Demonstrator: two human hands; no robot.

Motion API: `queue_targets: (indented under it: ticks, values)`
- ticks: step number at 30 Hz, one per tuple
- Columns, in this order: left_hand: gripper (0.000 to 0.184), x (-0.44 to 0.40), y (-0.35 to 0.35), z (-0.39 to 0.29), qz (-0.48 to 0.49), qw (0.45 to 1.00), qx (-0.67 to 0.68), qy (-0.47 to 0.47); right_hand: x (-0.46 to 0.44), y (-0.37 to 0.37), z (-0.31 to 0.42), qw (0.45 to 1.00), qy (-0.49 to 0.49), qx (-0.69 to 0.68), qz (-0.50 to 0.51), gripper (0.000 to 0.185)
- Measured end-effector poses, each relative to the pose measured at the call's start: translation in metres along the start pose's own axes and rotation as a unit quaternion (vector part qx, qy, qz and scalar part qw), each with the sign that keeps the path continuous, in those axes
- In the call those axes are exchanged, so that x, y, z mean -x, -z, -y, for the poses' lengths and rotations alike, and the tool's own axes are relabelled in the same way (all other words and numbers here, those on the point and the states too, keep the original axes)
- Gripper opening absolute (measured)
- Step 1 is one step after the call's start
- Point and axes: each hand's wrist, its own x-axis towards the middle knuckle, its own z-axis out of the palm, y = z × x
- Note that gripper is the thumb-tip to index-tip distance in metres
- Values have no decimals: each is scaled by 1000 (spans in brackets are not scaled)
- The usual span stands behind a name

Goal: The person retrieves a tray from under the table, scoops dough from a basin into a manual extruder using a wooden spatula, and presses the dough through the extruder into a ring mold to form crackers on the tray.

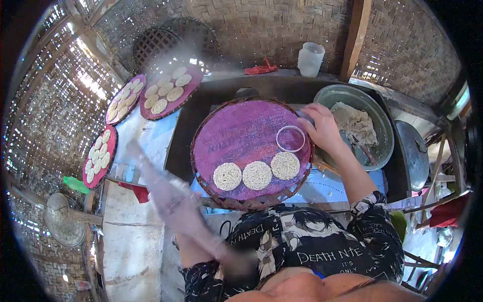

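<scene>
On a round woven tray with a purple surface [226, 126] lie three pale, noodle-textured discs [257, 175] in a row along the near side. A thin white ring [290, 139] rests flat above the rightmost disc. Beside the ring, at the tray's right rim, is my right hand [322, 128], its thumb and fingers apart; the thumb comes close to the ring, and whether it touches cannot be made out. To the left of the tray, my left hand [188, 221] holds a long translucent plastic bag [173, 194], smeared by motion, which hides most of the fingers.
A green basin [382, 156] of pale dough stands at right, beside a dark lid [411, 153]. Smaller trays with several discs [160, 116], [124, 99] and a red tray [99, 156] sit at left. A white jug [311, 59] stands at the back.
</scene>
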Motion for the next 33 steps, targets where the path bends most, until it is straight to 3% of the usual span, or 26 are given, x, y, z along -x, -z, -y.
queue_targets:
  ticks: [3,4,5,7,9,12,14,15,18,20,24,26,27,28,30,32,33]
  values:
    - [25,-20,-30,-14,38,934,-313,-169,-17,35,60,982,109,-156,6,47]
    - [19,-29,-34,-27,75,974,-133,-170,-21,46,76,970,167,-176,10,53]
    - [21,-40,-38,-46,106,979,50,-164,-25,55,88,957,216,-193,-10,55]
    - [16,-69,-43,-105,140,976,116,-123,-34,74,106,922,311,-224,-55,60]
    - [16,-89,-58,-133,99,978,100,-151,-38,101,116,937,301,-156,-87,62]
    - [19,-130,-51,-164,293,951,83,-58,-37,118,114,907,360,-40,-214,54]
    - [20,-143,-40,-180,346,925,118,-102,-27,123,100,849,453,-32,-270,52]
    - [20,-143,-41,-188,343,917,166,-120,-16,136,96,853,480,-37,-201,51]
    - [19,-129,-53,-193,412,864,243,-155,5,157,76,887,437,-136,-60,53]
    - [19,-123,-57,-220,474,843,127,-221,18,172,46,915,349,-204,10,55]
    - [20,-122,-72,-256,343,881,98,-310,30,213,-18,938,133,-314,61,54]
    - [23,-122,-84,-248,307,899,144,-278,39,248,-62,929,-5,-366,57,52]
    - [24,-120,-95,-246,288,906,169,-261,47,261,-92,930,18,-366,-38,41]
    - [24,-114,-108,-246,332,885,276,-175,52,266,-109,909,-1,-391,-142,40]
    - [23,-90,-133,-251,413,783,464,11,59,263,-135,830,-7,-460,-315,36]
    - [23,-83,-141,-277,465,518,635,335,59,244,-137,729,-4,-537,-425,28]
    - [23,-83,-149,-297,403,515,694,301,59,228,-139,681,-22,-583,-443,23]
